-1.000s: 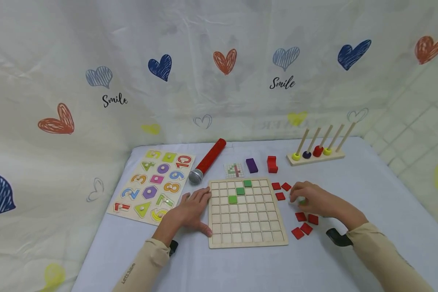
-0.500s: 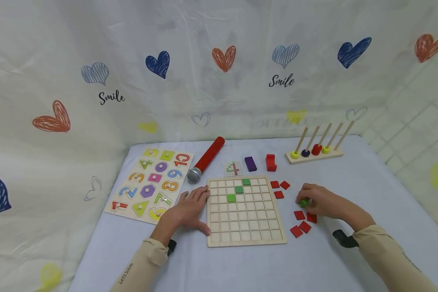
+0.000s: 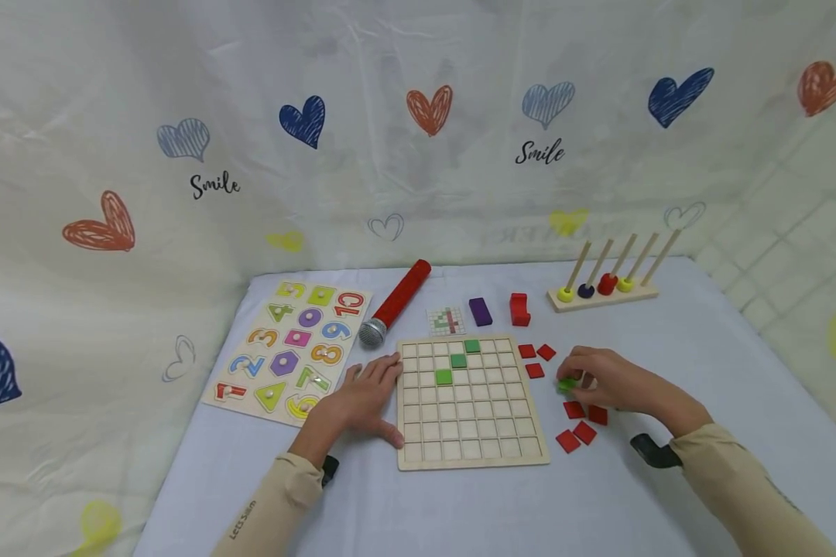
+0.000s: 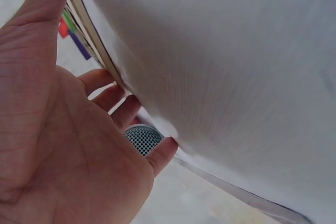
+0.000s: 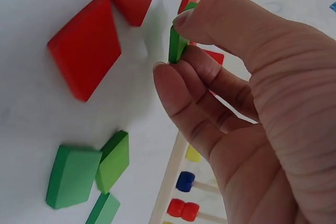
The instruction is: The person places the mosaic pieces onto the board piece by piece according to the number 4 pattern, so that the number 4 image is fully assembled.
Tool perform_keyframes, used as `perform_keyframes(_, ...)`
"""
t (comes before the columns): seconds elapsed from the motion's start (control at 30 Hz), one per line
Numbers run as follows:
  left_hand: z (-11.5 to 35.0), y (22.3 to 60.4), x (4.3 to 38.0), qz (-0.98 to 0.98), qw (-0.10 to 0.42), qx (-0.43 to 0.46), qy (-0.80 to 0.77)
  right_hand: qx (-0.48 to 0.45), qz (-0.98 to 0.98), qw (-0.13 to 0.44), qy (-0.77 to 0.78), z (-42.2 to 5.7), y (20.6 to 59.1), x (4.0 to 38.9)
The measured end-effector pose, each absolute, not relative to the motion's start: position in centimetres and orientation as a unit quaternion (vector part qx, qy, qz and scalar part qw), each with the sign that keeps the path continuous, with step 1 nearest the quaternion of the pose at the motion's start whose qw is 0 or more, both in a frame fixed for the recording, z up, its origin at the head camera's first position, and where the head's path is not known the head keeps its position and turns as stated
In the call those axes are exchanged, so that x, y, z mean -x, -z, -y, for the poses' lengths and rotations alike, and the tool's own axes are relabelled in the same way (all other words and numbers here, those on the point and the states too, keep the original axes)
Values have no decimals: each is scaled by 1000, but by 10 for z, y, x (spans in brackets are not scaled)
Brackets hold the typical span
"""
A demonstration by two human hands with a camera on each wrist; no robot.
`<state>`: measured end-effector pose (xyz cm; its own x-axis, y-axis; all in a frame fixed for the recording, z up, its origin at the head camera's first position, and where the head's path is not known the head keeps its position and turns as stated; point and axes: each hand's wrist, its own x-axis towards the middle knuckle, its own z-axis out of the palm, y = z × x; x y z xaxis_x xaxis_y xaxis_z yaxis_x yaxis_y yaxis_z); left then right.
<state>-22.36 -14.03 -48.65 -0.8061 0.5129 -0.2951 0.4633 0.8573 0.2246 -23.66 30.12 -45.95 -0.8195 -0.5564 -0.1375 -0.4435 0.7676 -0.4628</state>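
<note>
The left hand (image 3: 368, 404), fingers spread, rests against the wooden, gridded board (image 3: 470, 427), which bears 3 green squares (image 3: 458, 361); right of it, beyond some red tiles (image 3: 584, 432), the right hand (image 3: 616, 383) pinches a thin, smooth green tile (image 5: 176, 48); picking up seems the step, and placing calls for levelling it; farther back lies a mesh-headed mic (image 3: 400, 298)

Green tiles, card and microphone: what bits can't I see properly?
Held green tile, right wrist view: right hand covers part.
Lowest loose green tile, right wrist view: cut by bottom edge.
Pattern card, head view: squares too small to count.
Microphone, left wrist view: left hand covers part.
</note>
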Motion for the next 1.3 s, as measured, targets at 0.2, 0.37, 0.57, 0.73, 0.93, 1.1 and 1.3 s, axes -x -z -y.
perform_keyframes(0.2,140,486,223,-949,175,-254,-68,281,-925,133,220,-290,457,238)
perform_keyframes(0.37,139,486,223,-949,173,-257,-66,289,-919,142,227,-278,456,237)
perform_keyframes(0.57,139,486,223,-949,175,-255,-65,335,-904,122,236,-261,455,237)
perform_keyframes(0.73,139,486,222,-949,177,-253,-63,348,-900,118,236,-246,456,239)
perform_keyframes(0.93,139,485,222,-949,177,-253,-62,376,-890,112,234,-231,459,243)
perform_keyframes(1.1,139,484,223,-949,178,-254,-62,391,-879,118,245,-215,464,244)
perform_keyframes(1.3,140,486,224,-948,182,-252,-70,393,-878,128,241,-188,467,242)
